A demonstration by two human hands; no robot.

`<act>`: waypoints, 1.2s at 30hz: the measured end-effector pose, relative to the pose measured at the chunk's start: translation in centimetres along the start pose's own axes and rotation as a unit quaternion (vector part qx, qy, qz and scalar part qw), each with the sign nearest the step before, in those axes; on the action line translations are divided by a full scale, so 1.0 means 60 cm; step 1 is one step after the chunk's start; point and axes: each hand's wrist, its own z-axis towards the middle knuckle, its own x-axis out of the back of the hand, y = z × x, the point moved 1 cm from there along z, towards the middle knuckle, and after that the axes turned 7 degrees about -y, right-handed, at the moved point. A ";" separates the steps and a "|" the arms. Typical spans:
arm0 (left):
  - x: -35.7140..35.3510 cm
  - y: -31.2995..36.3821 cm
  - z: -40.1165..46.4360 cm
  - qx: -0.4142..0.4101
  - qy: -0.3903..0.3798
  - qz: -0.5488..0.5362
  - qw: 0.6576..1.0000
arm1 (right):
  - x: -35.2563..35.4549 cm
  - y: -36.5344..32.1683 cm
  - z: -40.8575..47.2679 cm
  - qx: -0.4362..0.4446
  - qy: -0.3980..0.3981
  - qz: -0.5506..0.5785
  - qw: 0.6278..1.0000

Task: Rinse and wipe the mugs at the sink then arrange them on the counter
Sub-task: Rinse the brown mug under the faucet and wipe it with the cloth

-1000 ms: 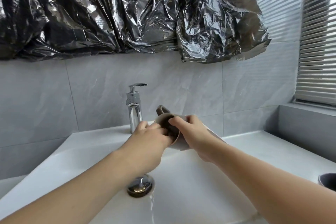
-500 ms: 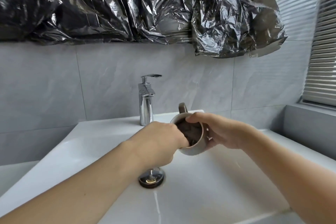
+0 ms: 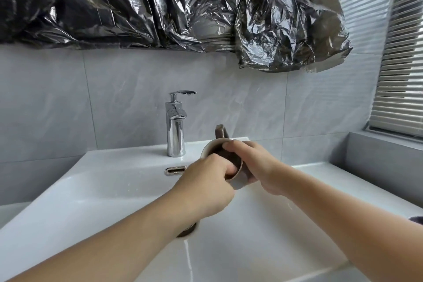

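Note:
A beige mug [image 3: 211,147] with a dark brown inside and a brown handle pointing up is tipped on its side above the white sink basin [image 3: 119,190]. My right hand [image 3: 254,167] grips it round the rim and body. The fingers of my left hand [image 3: 206,185] reach inside the mug's mouth, curled against its inner wall. The mug's lower half is hidden behind both hands. No water runs from the chrome tap [image 3: 175,128].
The drain plug [image 3: 190,229] sits in the basin, half hidden under my left forearm. A dark object [image 3: 417,219] peeks in at the right edge on the counter. Crinkled silver foil [image 3: 183,7] covers the wall above; blinds [image 3: 402,52] hang on the right.
The mug has risen slightly and turned, its mouth now facing left. My left fingers have gone deeper inside it, and my right hand has shifted over the top of the rim.

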 end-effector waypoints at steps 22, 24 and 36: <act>0.077 -0.016 -0.001 -0.099 0.002 0.023 0.995 | -0.004 0.002 0.000 0.011 0.014 0.026 1.000; 0.070 -0.019 0.003 -0.096 -0.028 0.045 0.994 | -0.004 0.002 0.000 0.011 0.013 0.023 1.000; 0.047 -0.011 0.011 -0.072 -0.078 0.129 0.986 | -0.001 -0.007 0.003 0.029 0.060 0.043 0.997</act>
